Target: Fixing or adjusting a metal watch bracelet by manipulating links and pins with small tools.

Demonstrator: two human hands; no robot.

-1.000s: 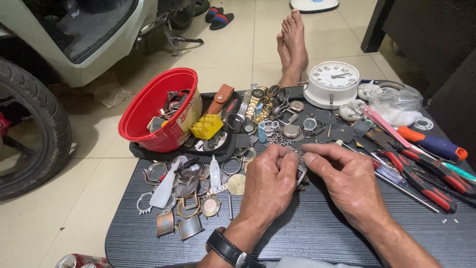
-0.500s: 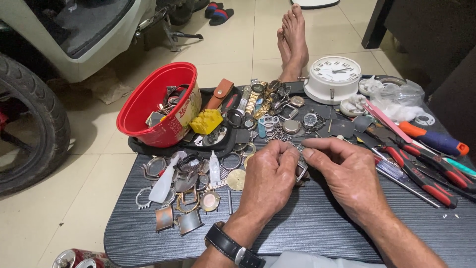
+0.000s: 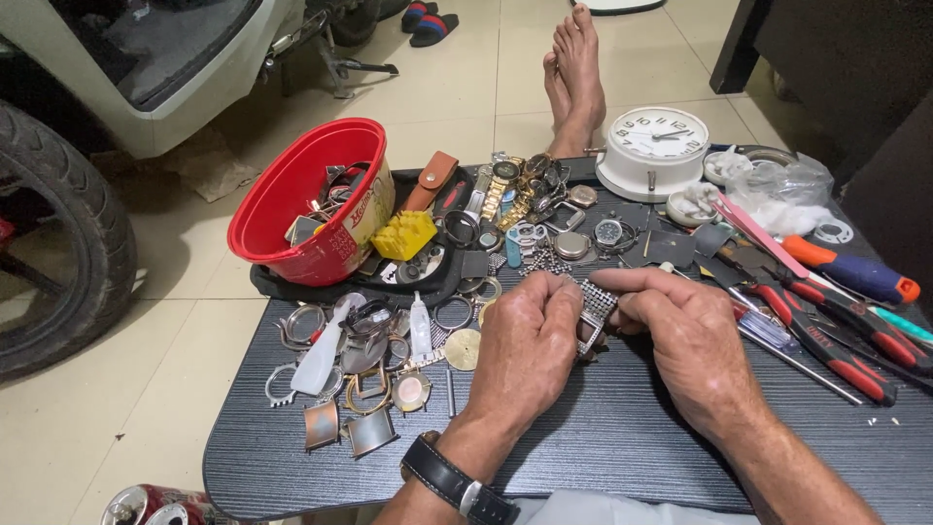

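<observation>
Head view, left hand: the left hand (image 3: 525, 350) lies knuckles up on the dark wood-grain tabletop (image 3: 603, 437), wrist bent slightly inward, a black-strapped wristwatch (image 3: 457, 481) on the forearm; its fingertips curl down and pinch one end of a silver metal mesh watch band (image 3: 595, 309).
Head view, right hand: the right hand (image 3: 695, 340) comes in from the lower right, palm down, thumb and forefinger stretched leftward and closed on the other end of the same band.
Band position: it sits between the two hands, just above the table near its middle, mostly hidden by the fingers.
Left of the hands: loose metal watch cases and rings (image 3: 364, 379) lie scattered, with a small white plastic squeeze bottle (image 3: 321, 350) among them.
Behind the hands: a red plastic bowl (image 3: 292, 199) full of parts stands beside a yellow block (image 3: 406, 235) and a heap of wristwatches (image 3: 530, 199); a white round table clock (image 3: 653, 151) stands farther right.
Right edge: red-handled pliers (image 3: 826, 340) and an orange-and-blue screwdriver (image 3: 855, 272) lie near the right hand.
Floor: bare feet (image 3: 573, 78) rest beyond the table.
</observation>
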